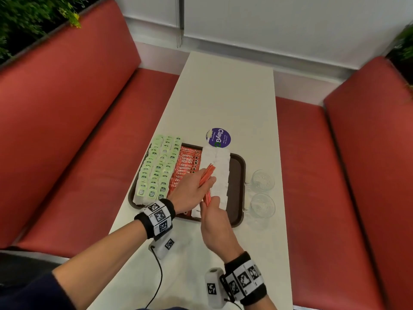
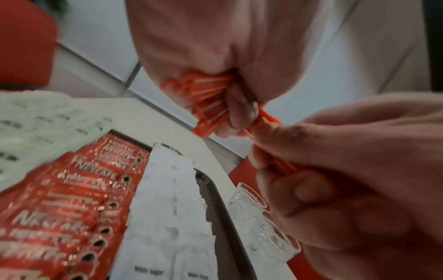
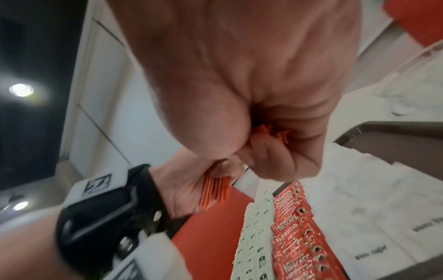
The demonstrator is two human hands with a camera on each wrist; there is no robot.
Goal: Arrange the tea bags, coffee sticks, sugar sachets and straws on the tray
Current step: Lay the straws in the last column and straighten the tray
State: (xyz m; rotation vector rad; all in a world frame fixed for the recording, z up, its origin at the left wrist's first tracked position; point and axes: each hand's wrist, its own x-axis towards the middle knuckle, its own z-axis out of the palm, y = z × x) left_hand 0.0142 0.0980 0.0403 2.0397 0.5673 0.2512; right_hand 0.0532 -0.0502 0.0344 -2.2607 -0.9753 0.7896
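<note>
A bare brown strip of the tray lies open at centre right; two glass cups stand just beside it on the tabletop.

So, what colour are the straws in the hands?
Orange-red straws, clearest in the head view.

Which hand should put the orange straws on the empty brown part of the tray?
Probably the right hand. Both hands hold the straws, but the tray's bare strip lies on the right, past the sugar sachets; the left hand would have to cross over.
</note>
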